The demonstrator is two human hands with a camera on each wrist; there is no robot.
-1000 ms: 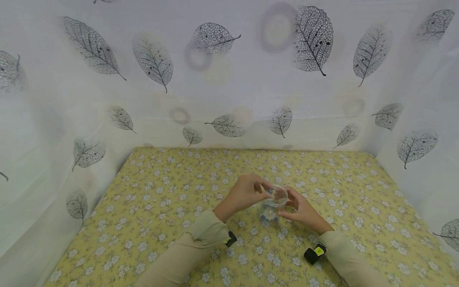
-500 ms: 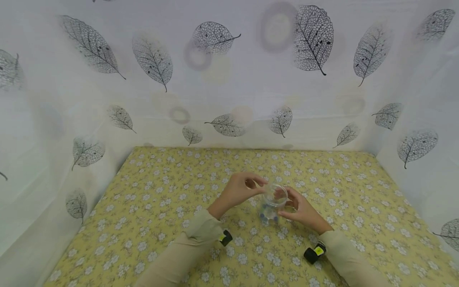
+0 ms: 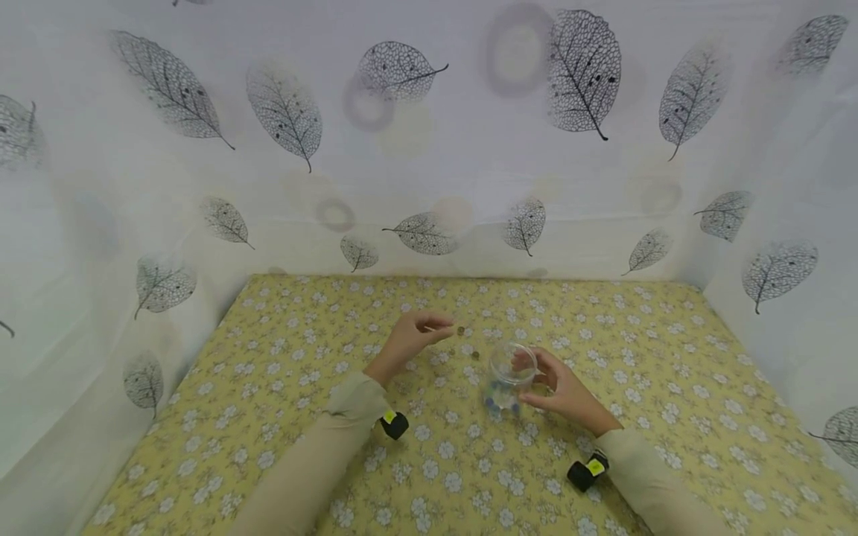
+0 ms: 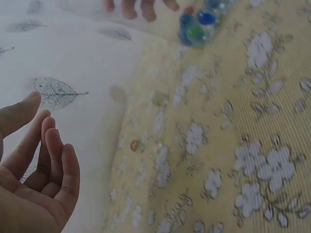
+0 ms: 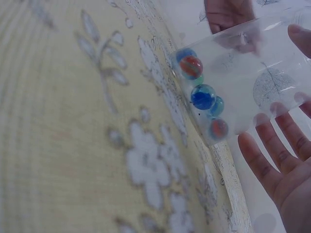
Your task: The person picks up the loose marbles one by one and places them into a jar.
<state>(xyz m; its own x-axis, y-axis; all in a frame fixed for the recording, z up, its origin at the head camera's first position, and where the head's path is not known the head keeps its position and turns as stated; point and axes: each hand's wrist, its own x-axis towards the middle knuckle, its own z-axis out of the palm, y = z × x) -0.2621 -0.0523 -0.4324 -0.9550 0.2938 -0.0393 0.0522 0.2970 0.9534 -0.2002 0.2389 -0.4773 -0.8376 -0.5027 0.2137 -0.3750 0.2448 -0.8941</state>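
The yellow flowered tablecloth (image 3: 281, 417) runs back to a white leaf-printed curtain (image 3: 429, 186) that walls it in at the rear and on both sides; broad open cloth lies to the left of the left arm and to the right of the right arm, and a band of cloth separates the hands from the back curtain; the clear plastic cup (image 3: 512, 374) stands near the middle of the cloth, upright, with coloured marbles (image 5: 203, 97) at its bottom.

The right hand (image 3: 566, 391) sits just right of the cup, fingers curved about its wall, fingertips (image 5: 272, 109) on the plastic; the forearm comes in from the lower right in a beige sleeve (image 3: 653, 484) with a black wrist camera (image 3: 588, 472) on it; the left hand (image 3: 410, 339) is well left of the cup and apart from it, fingers loosely bent and holding nothing, the palm bare in the left wrist view.

Two small marbles (image 3: 461, 330) lie loose on the cloth between the left hand and the cup; the left wrist view shows them as one greenish and one amber bead (image 4: 135, 144); only the right wrist view makes out the cup's marbles one by one: blue, red-orange, teal.
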